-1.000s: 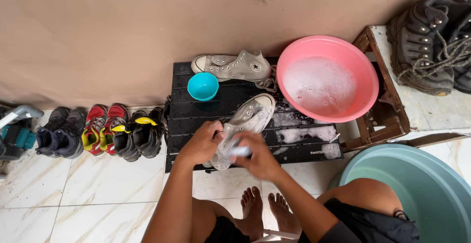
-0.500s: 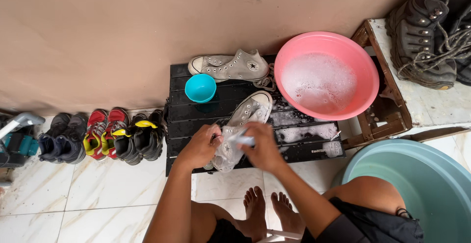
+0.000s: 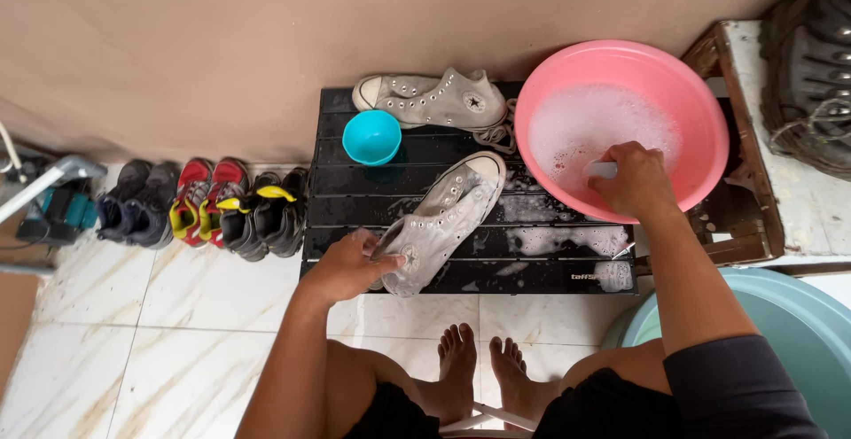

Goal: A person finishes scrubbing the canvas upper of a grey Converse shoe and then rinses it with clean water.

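Observation:
My left hand (image 3: 347,266) grips the heel end of a wet grey high-top sneaker (image 3: 448,217) that lies on a low black slatted table (image 3: 355,202). My right hand (image 3: 631,180) reaches into the pink basin (image 3: 700,111) of soapy water and holds a small white object, partly hidden by my fingers. A second grey sneaker (image 3: 433,101) lies on its side at the table's back edge, beside a small turquoise bowl (image 3: 371,136). Patches of foam lie on the table's right half.
Several pairs of shoes (image 3: 206,207) line the tiled floor along the beige wall at left. A wooden crate (image 3: 740,217) stands right of the table, dark boots (image 3: 811,76) beyond it. A large teal tub (image 3: 798,333) sits at lower right. My bare feet (image 3: 483,372) rest below the table.
My right hand has left the sneaker and moved right into the pink basin. My left hand has stayed on the sneaker's heel end.

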